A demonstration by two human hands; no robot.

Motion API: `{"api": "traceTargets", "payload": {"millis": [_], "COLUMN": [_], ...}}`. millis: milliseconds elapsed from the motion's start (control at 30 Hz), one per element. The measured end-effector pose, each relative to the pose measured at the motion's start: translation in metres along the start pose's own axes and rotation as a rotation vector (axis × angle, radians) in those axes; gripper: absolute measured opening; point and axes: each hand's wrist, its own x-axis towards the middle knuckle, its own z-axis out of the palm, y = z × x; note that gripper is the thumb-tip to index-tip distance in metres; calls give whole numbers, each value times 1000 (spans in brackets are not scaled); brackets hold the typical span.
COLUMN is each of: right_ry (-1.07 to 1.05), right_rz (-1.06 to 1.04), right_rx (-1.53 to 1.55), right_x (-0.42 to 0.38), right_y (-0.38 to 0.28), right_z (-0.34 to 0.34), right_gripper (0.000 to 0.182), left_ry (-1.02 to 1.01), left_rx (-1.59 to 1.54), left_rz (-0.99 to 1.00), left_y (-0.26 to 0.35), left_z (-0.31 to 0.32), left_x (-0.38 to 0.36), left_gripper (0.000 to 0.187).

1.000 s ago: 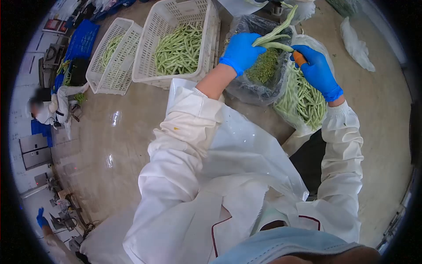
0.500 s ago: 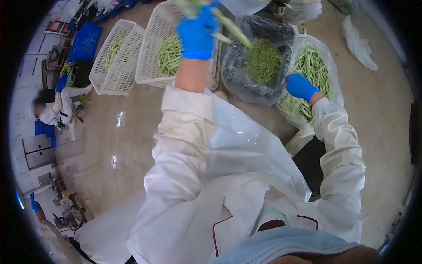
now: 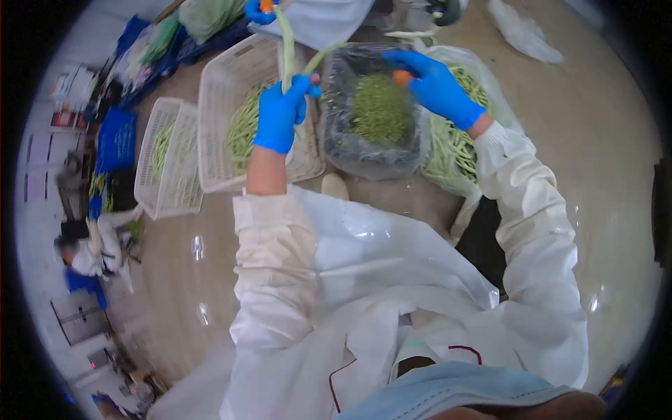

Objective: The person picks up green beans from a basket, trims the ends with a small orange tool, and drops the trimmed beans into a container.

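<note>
Long green beans (image 3: pixel 288 49) stick up from my left hand (image 3: pixel 278 120), which is closed round their lower ends in front of the large white crate (image 3: pixel 210 133). One of the beans curves off to the right. My right hand (image 3: pixel 444 91) is over the edge between the dark lined bin (image 3: pixel 374 161) and the clear bag of green beans (image 3: pixel 448 150). Its fingers stretch out to the left, with a small orange piece (image 3: pixel 402 78) at the thumb side. Small green trimmings (image 3: pixel 380 108) lie in the bin below.
A smaller white crate (image 3: pixel 168 192) with beans stands at the left. Across from me show another person's blue-gloved hand (image 3: pixel 261 12) and white apron (image 3: pixel 315 21). A seated person (image 3: pixel 98 245) is far left. A plastic bag (image 3: pixel 525 31) lies on the floor at back right.
My right hand has come up and left from the bag of beans towards the bin. My left hand has moved down and left with beans in it. The head view has shifted.
</note>
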Motion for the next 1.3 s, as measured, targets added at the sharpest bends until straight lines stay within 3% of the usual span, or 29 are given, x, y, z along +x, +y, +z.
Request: {"api": "traceTargets", "payload": {"millis": [133,267,367,467,567,667,767,867,1067,1167,1300], "right_ry": [24,-82,-51,-9,123,-111,-230,-319,-161,-189,-142], "right_rz": [-124,-48,-164,-322,108,211,271,349,324,245,331], "right_rx": [111,-7,-165,-557,275,784,279,301,505,582,1053], "right_x": [1,-2,-7,-6,-9,-6,-16,-21,-13,-13,-11], "right_y": [-12,2,0,-1,-11,5,24,8,1,0,10], "right_z": [-17,-13,-15,-18,-9,4,22,18,11,5,12], "right_gripper": [36,27,24,23,27,31,30,28,26,26,23], "left_ry": [-154,-203,-182,-173,-76,-38,25,30,94,-141,-358], "left_rx": [106,112,236,335,491,-73,-300,-220,96,121,172], "left_rz": [-4,14,93,206,554,103,128,117,105,135,-23], "left_y": [-3,-9,-16,-25,-40,-11,-27,-20,-7,-13,-17], "left_z": [32,38,41,51,61,73,48,34,43,51,59], "left_x": [-7,-4,-2,-3,1,-16,3,3,-3,-7,-14], "left_gripper": [24,23,22,23,19,17,17,17,19,28,28]}}
